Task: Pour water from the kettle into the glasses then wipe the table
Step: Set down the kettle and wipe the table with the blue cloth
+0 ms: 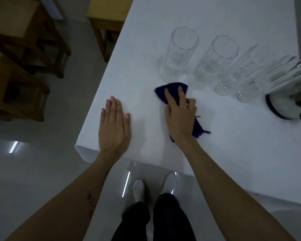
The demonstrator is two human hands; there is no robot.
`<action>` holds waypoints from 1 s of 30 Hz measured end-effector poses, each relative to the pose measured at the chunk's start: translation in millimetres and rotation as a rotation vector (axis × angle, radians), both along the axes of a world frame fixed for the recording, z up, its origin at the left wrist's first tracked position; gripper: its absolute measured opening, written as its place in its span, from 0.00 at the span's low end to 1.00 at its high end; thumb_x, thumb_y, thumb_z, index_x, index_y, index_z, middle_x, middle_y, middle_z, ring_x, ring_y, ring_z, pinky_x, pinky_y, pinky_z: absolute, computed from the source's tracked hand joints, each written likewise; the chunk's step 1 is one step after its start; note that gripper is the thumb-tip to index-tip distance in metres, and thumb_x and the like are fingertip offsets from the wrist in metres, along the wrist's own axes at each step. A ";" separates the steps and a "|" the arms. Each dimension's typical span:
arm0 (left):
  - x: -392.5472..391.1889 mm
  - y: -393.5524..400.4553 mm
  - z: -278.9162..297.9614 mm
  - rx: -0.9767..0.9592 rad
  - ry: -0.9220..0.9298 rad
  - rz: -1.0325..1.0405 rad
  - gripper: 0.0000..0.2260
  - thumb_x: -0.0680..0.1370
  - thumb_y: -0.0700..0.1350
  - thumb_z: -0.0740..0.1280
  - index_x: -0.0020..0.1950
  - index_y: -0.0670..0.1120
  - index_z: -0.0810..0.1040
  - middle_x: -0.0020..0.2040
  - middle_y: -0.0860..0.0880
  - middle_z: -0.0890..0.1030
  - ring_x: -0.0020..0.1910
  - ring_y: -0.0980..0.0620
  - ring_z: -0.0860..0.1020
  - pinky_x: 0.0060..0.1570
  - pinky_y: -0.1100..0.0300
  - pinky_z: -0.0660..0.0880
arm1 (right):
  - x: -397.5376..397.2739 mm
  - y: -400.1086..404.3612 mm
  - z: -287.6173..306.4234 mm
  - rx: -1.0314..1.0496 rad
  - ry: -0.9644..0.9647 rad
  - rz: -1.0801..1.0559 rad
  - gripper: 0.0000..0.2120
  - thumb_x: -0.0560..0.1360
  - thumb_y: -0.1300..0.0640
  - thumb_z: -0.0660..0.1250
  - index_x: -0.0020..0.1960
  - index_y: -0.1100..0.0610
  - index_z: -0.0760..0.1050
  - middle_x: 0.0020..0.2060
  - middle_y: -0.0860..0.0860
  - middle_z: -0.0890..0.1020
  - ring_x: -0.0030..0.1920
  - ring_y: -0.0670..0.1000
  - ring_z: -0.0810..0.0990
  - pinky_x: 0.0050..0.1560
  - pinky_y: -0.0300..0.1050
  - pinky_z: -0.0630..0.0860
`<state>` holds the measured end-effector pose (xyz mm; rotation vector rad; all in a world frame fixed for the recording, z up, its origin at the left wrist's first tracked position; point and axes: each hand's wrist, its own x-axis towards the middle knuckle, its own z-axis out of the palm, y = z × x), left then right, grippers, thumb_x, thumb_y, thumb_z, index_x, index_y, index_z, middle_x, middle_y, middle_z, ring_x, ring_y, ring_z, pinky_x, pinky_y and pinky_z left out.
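Note:
Several tall clear glasses (pixel 179 54) stand in a row across the white table (pixel 224 153). At the right edge of the view stands the steel kettle (pixel 285 105), partly cut off. My right hand (pixel 180 117) presses a dark blue cloth (pixel 172 89) onto the table just in front of the leftmost glasses, fingers spread over it. My left hand (pixel 114 126) lies flat on the table near its left corner, palm down, holding nothing.
Wooden stools (pixel 24 54) stand on the glossy floor to the left of the table, another (pixel 108 18) at its far left side. The table's near edge (pixel 146 164) runs just below my wrists. My feet in white socks (pixel 139 188) are beneath it.

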<state>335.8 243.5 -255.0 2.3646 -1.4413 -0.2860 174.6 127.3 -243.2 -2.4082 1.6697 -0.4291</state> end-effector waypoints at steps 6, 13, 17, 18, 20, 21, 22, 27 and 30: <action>1.6 2.0 1.6 0.001 0.022 -0.016 0.27 0.83 0.54 0.42 0.79 0.42 0.49 0.80 0.46 0.49 0.79 0.53 0.45 0.77 0.55 0.43 | -18.0 39.5 1.3 -0.041 0.034 0.314 0.24 0.77 0.57 0.54 0.71 0.51 0.75 0.74 0.57 0.72 0.50 0.59 0.71 0.47 0.53 0.72; 0.4 1.2 0.9 0.012 -0.002 -0.009 0.27 0.83 0.54 0.42 0.79 0.42 0.49 0.80 0.46 0.49 0.79 0.52 0.45 0.76 0.56 0.41 | -106.1 26.0 -1.0 -0.130 0.096 0.066 0.24 0.76 0.57 0.57 0.70 0.50 0.77 0.73 0.55 0.72 0.57 0.58 0.69 0.51 0.54 0.67; -0.8 0.5 1.1 -0.011 0.018 -0.004 0.27 0.83 0.55 0.41 0.79 0.42 0.50 0.80 0.46 0.49 0.79 0.53 0.45 0.76 0.57 0.40 | -67.8 2.2 -4.3 -0.042 0.046 -0.181 0.24 0.77 0.59 0.58 0.72 0.54 0.74 0.74 0.61 0.70 0.60 0.67 0.72 0.56 0.63 0.71; -0.5 0.3 0.5 -0.011 0.017 -0.002 0.27 0.83 0.55 0.42 0.79 0.42 0.50 0.80 0.47 0.49 0.79 0.53 0.45 0.76 0.58 0.40 | -49.4 2.5 -4.9 -0.014 0.025 -0.239 0.25 0.77 0.61 0.61 0.73 0.55 0.72 0.74 0.62 0.69 0.60 0.69 0.72 0.56 0.64 0.71; -0.3 0.5 -0.3 -0.007 0.021 0.005 0.27 0.83 0.55 0.42 0.79 0.42 0.49 0.80 0.47 0.49 0.79 0.53 0.45 0.76 0.58 0.40 | -13.4 12.8 -4.4 0.002 -0.043 -0.312 0.26 0.76 0.64 0.64 0.74 0.56 0.72 0.74 0.64 0.68 0.59 0.69 0.73 0.55 0.64 0.72; -0.8 0.6 0.4 -0.007 0.027 0.007 0.27 0.83 0.55 0.42 0.79 0.42 0.49 0.80 0.47 0.49 0.79 0.53 0.45 0.76 0.57 0.40 | -0.4 20.7 -2.8 0.002 -0.071 -0.291 0.26 0.75 0.65 0.65 0.73 0.57 0.72 0.74 0.64 0.69 0.58 0.68 0.74 0.54 0.63 0.73; -1.3 0.4 1.0 -0.010 0.033 0.007 0.27 0.83 0.55 0.42 0.79 0.42 0.49 0.80 0.47 0.49 0.79 0.53 0.45 0.76 0.57 0.40 | 6.3 28.3 -1.3 -0.002 -0.083 -0.225 0.25 0.75 0.65 0.66 0.72 0.58 0.73 0.74 0.63 0.70 0.57 0.67 0.75 0.54 0.61 0.73; 1.1 2.6 9.8 -0.073 0.120 0.019 0.28 0.82 0.55 0.42 0.79 0.43 0.48 0.80 0.48 0.47 0.79 0.54 0.43 0.76 0.60 0.38 | -33.2 27.2 9.2 0.028 -0.243 0.094 0.20 0.77 0.63 0.61 0.67 0.57 0.78 0.70 0.58 0.76 0.52 0.60 0.73 0.56 0.51 0.72; 12.4 8.1 13.5 -0.095 0.088 0.053 0.27 0.83 0.55 0.42 0.79 0.43 0.48 0.80 0.48 0.47 0.78 0.55 0.43 0.76 0.59 0.39 | -53.5 13.3 10.8 -0.037 -0.312 -0.239 0.18 0.77 0.62 0.61 0.65 0.57 0.80 0.68 0.58 0.78 0.52 0.62 0.74 0.54 0.55 0.74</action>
